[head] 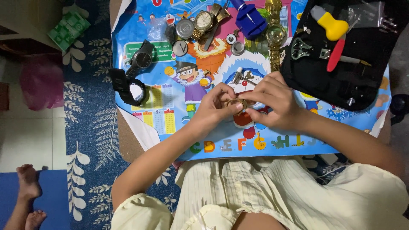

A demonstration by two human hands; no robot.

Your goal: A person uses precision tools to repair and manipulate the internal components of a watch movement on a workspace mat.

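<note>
Both hands [245, 104] together — pinching grip

A low table [128, 145] carries a cartoon poster [170, 76] strewn with watches [142, 59].

Gold watch case [237, 103], cartoon-patterned blue mat [149, 25]

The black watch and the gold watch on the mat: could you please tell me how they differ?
The black watch has a dark dial and strap; the gold watch has a pale dial and a metal band. The black watch lies alone at the mat's left; the gold watch sits among parts at the top. Both lie face up.
</note>
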